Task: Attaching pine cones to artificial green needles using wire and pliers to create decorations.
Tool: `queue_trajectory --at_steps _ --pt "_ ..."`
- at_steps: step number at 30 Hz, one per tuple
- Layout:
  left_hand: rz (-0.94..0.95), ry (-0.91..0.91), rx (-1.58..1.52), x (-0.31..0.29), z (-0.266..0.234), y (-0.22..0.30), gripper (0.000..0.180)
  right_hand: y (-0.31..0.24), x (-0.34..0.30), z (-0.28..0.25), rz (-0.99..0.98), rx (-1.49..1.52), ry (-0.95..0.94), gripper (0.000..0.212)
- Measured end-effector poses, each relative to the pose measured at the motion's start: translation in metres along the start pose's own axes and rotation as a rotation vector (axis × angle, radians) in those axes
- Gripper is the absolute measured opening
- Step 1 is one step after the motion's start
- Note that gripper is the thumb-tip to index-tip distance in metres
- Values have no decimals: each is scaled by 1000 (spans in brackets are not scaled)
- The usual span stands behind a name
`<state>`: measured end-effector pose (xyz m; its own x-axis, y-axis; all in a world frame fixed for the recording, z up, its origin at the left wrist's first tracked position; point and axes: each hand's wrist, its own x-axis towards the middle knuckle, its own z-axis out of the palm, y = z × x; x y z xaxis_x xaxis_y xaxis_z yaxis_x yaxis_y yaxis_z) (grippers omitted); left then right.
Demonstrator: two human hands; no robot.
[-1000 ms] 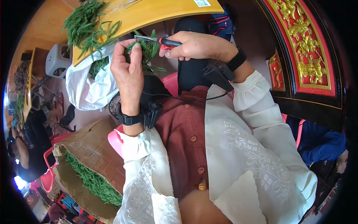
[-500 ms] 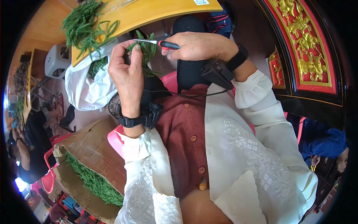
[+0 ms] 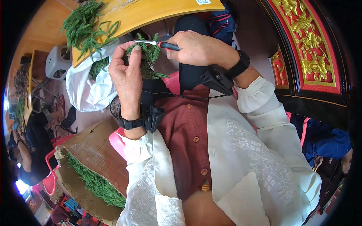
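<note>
While the left hand (image 3: 126, 71) pinched a feathery green conifer-like sprig (image 3: 152, 55) between thumb and fingers, the right hand (image 3: 203, 49), curled in a firm grip, held a slim pointed metal tool with red-and-black handles (image 3: 160, 44) level across it. The sprig sat in front of the wearer, just beyond the near edge of a glossy yellow wooden table (image 3: 162, 14); the tool's tip lay right by the left fingertips, though whether it touched them could not be told. On the table's left corner, a loose heap of dark green sprigs (image 3: 83, 24) spilled over the edge above a crumpled white plastic bag (image 3: 90, 88) with more greenery inside. A grey plastic stool (image 3: 57, 62) stood to the left of the bag. Nearer the wearer, an open brown cardboard box (image 3: 98, 145) held a dense mass of bright green foliage (image 3: 96, 182). At right rose a carved red-and-gold panel (image 3: 311, 47) framed in black.
</note>
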<state>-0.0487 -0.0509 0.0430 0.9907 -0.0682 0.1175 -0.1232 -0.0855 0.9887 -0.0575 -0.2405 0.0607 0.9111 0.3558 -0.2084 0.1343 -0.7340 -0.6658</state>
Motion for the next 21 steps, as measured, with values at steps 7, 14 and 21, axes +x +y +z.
queue_trajectory --at_steps 7,14,21 --pt "-32 -7 -93 4 -1 -5 15 -5 0 13 31 -149 147 28" --pt "-178 -168 -348 9 -6 -2 12 20 10 1 -134 -35 102 28" --pt "-303 -184 -474 5 -8 8 9 24 9 -2 -340 -28 152 27"
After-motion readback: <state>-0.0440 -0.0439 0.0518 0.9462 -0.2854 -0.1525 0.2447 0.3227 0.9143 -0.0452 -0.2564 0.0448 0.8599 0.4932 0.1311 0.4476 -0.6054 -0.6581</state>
